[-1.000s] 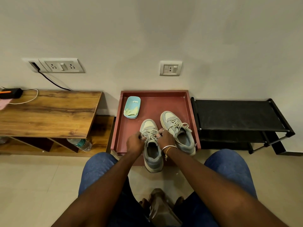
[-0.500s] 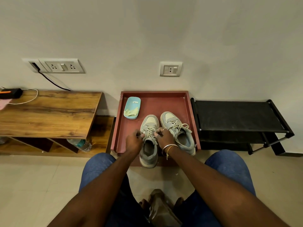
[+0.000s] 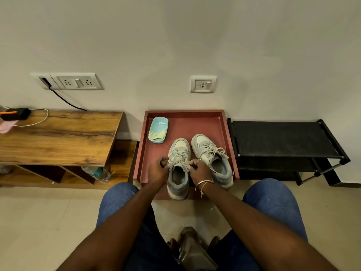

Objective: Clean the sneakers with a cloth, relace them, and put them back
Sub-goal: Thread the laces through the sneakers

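Observation:
Two grey-and-cream sneakers stand side by side, toes to the wall, on a red tray (image 3: 214, 122). The left sneaker (image 3: 178, 169) hangs its heel over the tray's front edge. My left hand (image 3: 158, 171) pinches its lace on the left side of the opening, and my right hand (image 3: 198, 170) pinches the lace on the right side. The right sneaker (image 3: 213, 157) sits laced with a loose bow, untouched. A pale yellow cloth (image 3: 157, 133) lies crumpled in a light blue dish (image 3: 158, 130) at the tray's back left.
A black shoe rack (image 3: 283, 141) stands right of the tray. A wooden bench (image 3: 58, 135) stands left, with a black charger (image 3: 18, 113) on top and a water bottle (image 3: 97, 173) beneath. My knees in blue jeans frame the tiled floor.
The left sneaker has slid forward onto the tray, towards the wall, beside the right one. Both hands stayed on its laces and moved with it.

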